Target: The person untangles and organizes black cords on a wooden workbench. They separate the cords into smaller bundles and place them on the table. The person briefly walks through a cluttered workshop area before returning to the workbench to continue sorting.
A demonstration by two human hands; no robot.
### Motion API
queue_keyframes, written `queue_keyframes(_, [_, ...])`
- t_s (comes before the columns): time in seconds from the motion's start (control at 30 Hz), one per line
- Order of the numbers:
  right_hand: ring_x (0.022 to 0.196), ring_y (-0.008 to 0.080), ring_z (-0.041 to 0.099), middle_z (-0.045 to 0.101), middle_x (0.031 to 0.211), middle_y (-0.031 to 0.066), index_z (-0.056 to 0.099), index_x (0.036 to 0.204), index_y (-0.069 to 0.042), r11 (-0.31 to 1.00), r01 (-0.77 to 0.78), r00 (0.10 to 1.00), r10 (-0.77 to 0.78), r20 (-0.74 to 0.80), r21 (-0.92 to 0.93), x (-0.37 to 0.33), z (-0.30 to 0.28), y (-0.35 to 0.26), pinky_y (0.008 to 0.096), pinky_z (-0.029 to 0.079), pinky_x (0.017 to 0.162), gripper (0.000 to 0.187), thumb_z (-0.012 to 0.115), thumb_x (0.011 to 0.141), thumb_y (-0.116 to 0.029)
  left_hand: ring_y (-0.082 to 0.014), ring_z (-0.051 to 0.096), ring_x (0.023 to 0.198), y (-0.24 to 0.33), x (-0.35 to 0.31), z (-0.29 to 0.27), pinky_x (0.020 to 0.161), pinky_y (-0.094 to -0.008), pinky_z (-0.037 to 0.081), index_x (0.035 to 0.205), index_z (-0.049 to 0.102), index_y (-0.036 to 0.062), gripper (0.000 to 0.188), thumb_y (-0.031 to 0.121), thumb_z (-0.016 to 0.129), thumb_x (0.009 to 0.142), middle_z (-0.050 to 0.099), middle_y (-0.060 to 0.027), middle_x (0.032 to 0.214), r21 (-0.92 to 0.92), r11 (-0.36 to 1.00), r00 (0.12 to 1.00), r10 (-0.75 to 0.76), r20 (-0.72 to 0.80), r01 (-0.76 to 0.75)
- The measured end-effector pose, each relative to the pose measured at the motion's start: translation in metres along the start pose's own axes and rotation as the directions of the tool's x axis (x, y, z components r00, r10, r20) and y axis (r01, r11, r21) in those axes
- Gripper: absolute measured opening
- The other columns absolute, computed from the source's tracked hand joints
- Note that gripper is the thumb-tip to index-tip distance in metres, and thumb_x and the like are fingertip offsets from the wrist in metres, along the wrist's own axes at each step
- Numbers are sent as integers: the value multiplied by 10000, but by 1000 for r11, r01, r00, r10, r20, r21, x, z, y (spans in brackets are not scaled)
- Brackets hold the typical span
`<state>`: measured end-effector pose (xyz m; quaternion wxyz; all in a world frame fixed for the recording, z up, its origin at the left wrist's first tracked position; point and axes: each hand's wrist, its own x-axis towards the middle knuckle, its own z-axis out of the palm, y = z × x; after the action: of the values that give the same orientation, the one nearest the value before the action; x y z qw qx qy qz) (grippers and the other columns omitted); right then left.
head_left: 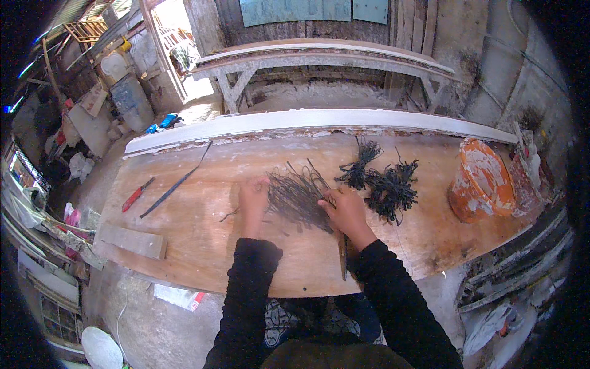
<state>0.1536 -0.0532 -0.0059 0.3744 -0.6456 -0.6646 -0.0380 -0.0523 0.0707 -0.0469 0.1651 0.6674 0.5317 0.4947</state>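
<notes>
A loose bundle of thin black looped strips (298, 195), smeared by motion, spreads over the wooden table between my two hands. My right hand (345, 210) is closed on its right side, thumb and fingers pinching the strips. At the bundle's left edge is my left hand (253, 195); blur hides how its fingers lie. Just right of my right hand lie two gathered bunches of similar black strips, a smaller bunch (360, 165) and a fuller bunch (393, 189). Under my right wrist, a narrow dark strip (344, 261) reaches toward the table's near edge.
On the table's left lie a red-handled knife (136, 195), a long dark strap (175, 181) and a short wooden board (134, 242). An orange bucket (482, 181) crusted with white stands at right. A long white plank (319, 123) runs along the far edge, before a bench (326, 56).
</notes>
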Motion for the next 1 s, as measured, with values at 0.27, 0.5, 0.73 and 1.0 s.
queue_keyframes(0.27, [676, 272, 539, 543, 702, 103, 618, 716, -55, 975, -183, 980, 171, 102, 124, 2, 1, 2, 361, 418, 572, 175, 660, 676, -220, -281, 478, 943, 56, -17, -7, 827, -372, 370, 983, 602, 138, 264, 150, 606, 720, 513, -89, 1030, 50, 974, 974, 219, 58, -222])
queue_keyframes(0.5, [576, 189, 535, 570, 659, 86, 616, 737, -42, 916, -220, 975, 211, 63, 336, 2, -6, -5, 296, 403, 522, 186, 662, 702, -219, -251, 373, 1099, 92, -36, -4, 945, -484, 163, 977, 624, 231, 267, 163, 598, 720, 474, -15, 1125, 250, 815, 851, 484, 205, -524])
queue_keyframes(0.73, [505, 182, 528, 585, 667, 98, 615, 780, -71, 905, -230, 972, 193, 136, 359, 2, -12, -10, 293, 393, 468, 185, 635, 735, -249, -207, 429, 1031, 80, -32, -4, 950, -465, 167, 863, 655, 186, 162, 184, 613, 706, 538, 6, 1001, 202, 865, 884, 423, 201, -460])
queue_keyframes(1.0, [508, 69, 445, 544, 652, -3, 528, 1021, -70, 504, -541, 839, 269, 473, 673, 6, -18, -14, 216, 330, 430, 294, 608, 779, -216, -194, 528, 843, 74, -22, -11, 888, -382, 268, 806, 639, 111, 95, 128, 601, 721, 581, -27, 836, 100, 930, 934, 357, -15, -354])
